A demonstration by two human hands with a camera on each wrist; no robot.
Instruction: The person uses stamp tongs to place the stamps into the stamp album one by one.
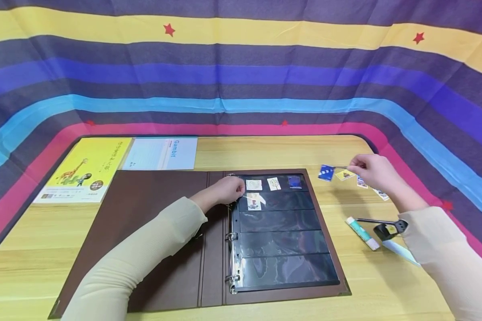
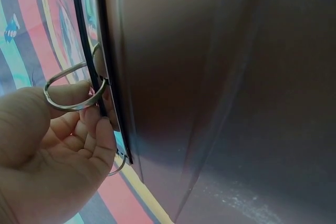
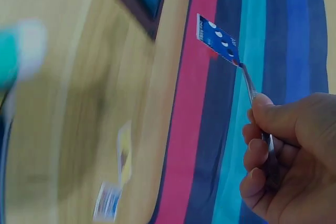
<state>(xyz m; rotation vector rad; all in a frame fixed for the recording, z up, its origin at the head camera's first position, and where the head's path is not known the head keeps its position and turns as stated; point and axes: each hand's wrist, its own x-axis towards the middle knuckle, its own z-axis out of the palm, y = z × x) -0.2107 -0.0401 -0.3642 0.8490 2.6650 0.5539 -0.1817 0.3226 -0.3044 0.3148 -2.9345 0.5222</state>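
My right hand (image 1: pixel 375 171) grips a pair of metal tweezers (image 3: pixel 248 80). Their tips hold a blue stamp (image 3: pixel 219 40) with a row of white moon shapes by one corner, raised over the table's right side. On the left, my left hand (image 1: pixel 226 189) is at the inner edge of a black album page (image 1: pixel 283 220), beside the upper binder ring (image 2: pixel 73 107). Thumb and fingers pinch that edge in the left wrist view. Several stamps sit in the page's upper pockets, among them a dark blue stamp (image 1: pixel 295 182) at top right. The brown binder (image 1: pixel 164 200) lies open.
Right of the binder lie a yellow stamp (image 1: pixel 345 174) and other loose stamps. Nearer me are a glue stick (image 1: pixel 363 233) and a black object (image 1: pixel 383 232), partly behind my right sleeve. A yellow book (image 1: pixel 84 171) and a pale blue notebook (image 1: pixel 160 154) lie at the back left.
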